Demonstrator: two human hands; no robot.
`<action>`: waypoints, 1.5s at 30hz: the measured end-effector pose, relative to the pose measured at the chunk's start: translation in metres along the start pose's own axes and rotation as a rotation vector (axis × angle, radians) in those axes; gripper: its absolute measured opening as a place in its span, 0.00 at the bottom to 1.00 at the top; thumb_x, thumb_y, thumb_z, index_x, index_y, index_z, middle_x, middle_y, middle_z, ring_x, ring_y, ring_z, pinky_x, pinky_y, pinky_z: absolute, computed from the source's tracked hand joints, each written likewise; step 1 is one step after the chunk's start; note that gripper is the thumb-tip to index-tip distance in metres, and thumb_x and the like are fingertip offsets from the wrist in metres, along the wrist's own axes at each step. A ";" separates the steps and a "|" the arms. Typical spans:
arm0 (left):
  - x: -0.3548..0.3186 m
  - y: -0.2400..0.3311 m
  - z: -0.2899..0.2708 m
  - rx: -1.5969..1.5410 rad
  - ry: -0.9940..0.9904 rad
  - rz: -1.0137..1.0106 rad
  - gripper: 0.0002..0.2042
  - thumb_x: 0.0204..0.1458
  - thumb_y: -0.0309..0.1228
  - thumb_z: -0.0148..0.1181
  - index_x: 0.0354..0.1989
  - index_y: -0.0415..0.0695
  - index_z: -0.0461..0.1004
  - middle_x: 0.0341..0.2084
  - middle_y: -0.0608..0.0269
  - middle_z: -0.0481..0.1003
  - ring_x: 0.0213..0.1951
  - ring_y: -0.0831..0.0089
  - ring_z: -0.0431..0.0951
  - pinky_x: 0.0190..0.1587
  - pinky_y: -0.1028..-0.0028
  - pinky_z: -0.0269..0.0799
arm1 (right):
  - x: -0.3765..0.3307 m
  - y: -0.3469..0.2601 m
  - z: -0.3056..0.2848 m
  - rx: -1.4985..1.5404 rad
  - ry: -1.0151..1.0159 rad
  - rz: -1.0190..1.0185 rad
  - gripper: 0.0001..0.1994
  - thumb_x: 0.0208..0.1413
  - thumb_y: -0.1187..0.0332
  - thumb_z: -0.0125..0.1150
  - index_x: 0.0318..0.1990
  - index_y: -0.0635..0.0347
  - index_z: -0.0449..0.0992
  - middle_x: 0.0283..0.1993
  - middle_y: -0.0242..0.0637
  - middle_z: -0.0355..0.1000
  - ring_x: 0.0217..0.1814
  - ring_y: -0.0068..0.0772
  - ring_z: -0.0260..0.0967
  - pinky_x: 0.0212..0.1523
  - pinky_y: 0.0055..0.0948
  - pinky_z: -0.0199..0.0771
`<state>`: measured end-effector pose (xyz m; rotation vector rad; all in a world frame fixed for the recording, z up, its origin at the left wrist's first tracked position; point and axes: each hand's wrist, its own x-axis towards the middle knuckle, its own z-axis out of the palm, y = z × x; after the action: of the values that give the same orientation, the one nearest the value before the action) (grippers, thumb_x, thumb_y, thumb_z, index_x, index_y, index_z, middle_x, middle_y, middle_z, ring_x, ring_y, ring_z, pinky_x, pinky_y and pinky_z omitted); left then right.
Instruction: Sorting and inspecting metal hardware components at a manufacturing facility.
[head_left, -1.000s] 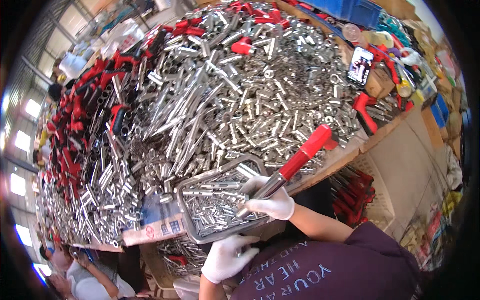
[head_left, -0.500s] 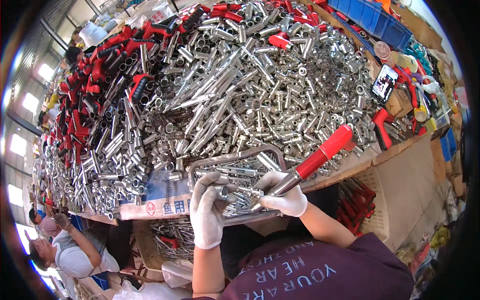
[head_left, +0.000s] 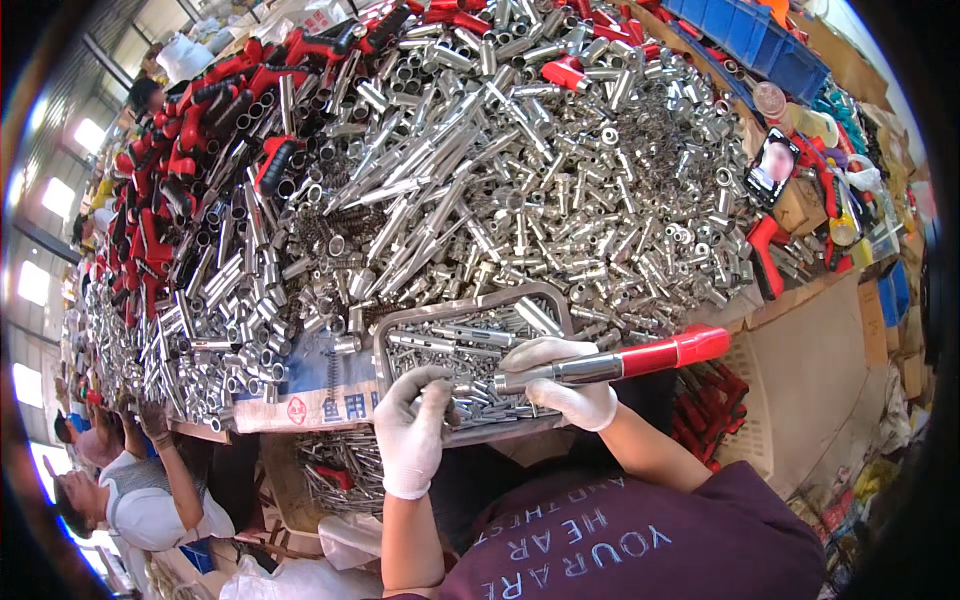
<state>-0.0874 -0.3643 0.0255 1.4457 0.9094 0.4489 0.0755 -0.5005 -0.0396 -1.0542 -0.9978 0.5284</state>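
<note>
My right hand [head_left: 575, 388], in a white glove, is wrapped round the chrome barrel of a red-handled metal tube tool [head_left: 672, 351]. The tool lies almost level, its red end pointing right and its bare metal end toward my left hand. A little left of that end, my gloved left hand [head_left: 410, 425] has its fingers pinched together. Whatever they hold is mostly hidden; the fingertips look dark and soiled. Below and behind both hands sits a grey-rimmed tray [head_left: 480, 300] with several small metal parts and slotted chrome tubes [head_left: 470, 334].
A big heap of metal parts [head_left: 560, 220] covers the table, with red-and-black handles [head_left: 185, 140] at its left. Blue bins [head_left: 745, 40], a phone [head_left: 771, 168] and a cardboard box [head_left: 799, 206] are at right. Red parts [head_left: 705, 410] lie below the edge. A co-worker [head_left: 150, 500] sits at left.
The tool has swung from a steep slant to nearly level. The ringed metal part and short rod seen at my left fingers no longer show. My left hand has closed and shifted slightly left and down.
</note>
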 end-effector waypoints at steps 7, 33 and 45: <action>-0.009 -0.005 0.018 -0.048 -0.061 -0.021 0.08 0.60 0.28 0.57 0.42 0.37 0.77 0.22 0.67 0.75 0.21 0.85 0.72 0.21 0.84 0.64 | 0.000 -0.005 0.003 0.065 -0.015 0.111 0.12 0.51 0.74 0.64 0.44 0.68 0.79 0.43 0.45 0.78 0.43 0.35 0.76 0.46 0.32 0.75; 0.018 -0.034 0.011 -0.876 -0.197 -0.166 0.13 0.66 0.34 0.46 0.49 0.36 0.67 0.47 0.47 0.74 0.52 0.59 0.77 0.49 0.70 0.82 | -0.006 0.001 0.002 0.025 0.088 0.101 0.13 0.53 0.72 0.65 0.44 0.70 0.79 0.42 0.44 0.76 0.41 0.30 0.74 0.45 0.29 0.73; 0.014 0.019 0.003 0.198 -0.549 -0.343 0.13 0.60 0.33 0.58 0.47 0.38 0.72 0.36 0.55 0.78 0.37 0.68 0.80 0.41 0.72 0.75 | -0.002 -0.001 0.000 0.079 -0.035 0.123 0.10 0.54 0.73 0.63 0.43 0.67 0.79 0.39 0.40 0.76 0.40 0.28 0.74 0.42 0.27 0.73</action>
<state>-0.0716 -0.3536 0.0396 1.4480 0.7414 -0.2931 0.0743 -0.5029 -0.0398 -1.0430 -0.9394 0.6834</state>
